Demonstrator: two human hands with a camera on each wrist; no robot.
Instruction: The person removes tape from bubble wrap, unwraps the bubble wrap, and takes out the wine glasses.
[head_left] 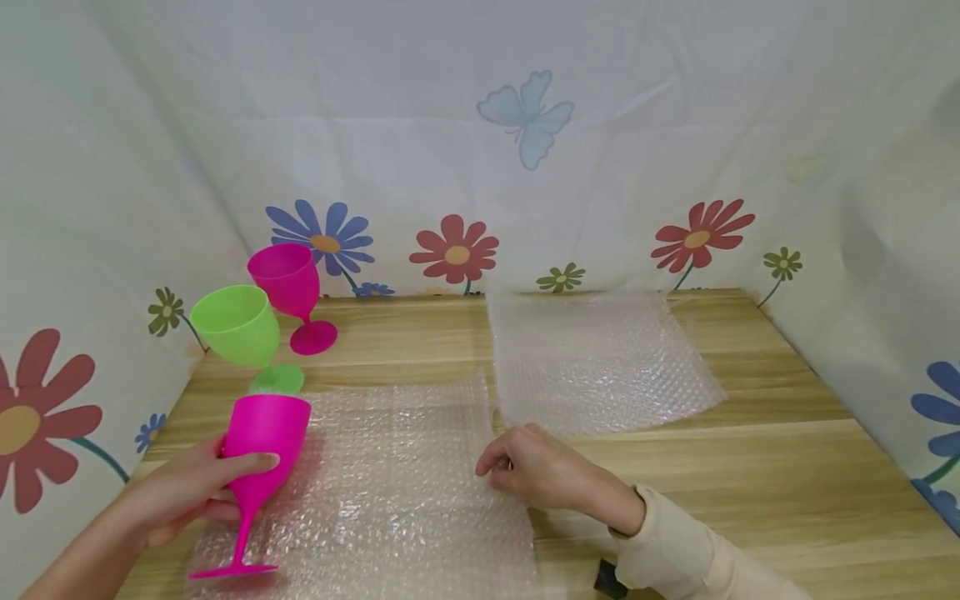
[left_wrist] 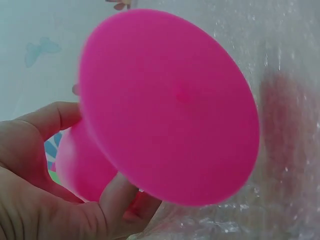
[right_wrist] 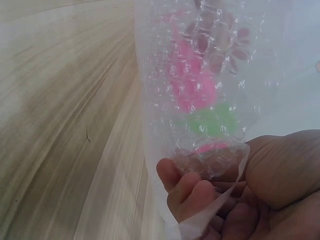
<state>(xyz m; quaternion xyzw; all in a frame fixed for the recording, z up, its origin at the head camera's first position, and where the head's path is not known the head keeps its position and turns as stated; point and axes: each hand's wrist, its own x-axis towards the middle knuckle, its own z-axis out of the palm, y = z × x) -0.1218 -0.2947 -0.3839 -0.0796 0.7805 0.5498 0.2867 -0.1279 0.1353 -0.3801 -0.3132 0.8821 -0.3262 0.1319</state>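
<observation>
My left hand (head_left: 183, 492) grips a bright pink plastic goblet (head_left: 266, 433) round its bowl, thumb across the front. The goblet leans slightly, its foot low over the near bubble wrap sheet (head_left: 397, 492). In the left wrist view the round base (left_wrist: 170, 110) hides much of the bowl. My right hand (head_left: 543, 471) pinches the right edge of that near sheet. Seen from the right wrist, curled fingers (right_wrist: 187, 192) hold the lifted bubble wrap (right_wrist: 200, 60), and pink and green shapes show through it.
A green goblet (head_left: 236, 325) and a second pink goblet (head_left: 288, 279) stand at the back left of the wooden table (head_left: 675, 483). Another bubble wrap sheet (head_left: 600, 358) lies at the back right against the flowered cloth wall (head_left: 615, 183). A small black object (head_left: 610, 579) sits by the right sleeve.
</observation>
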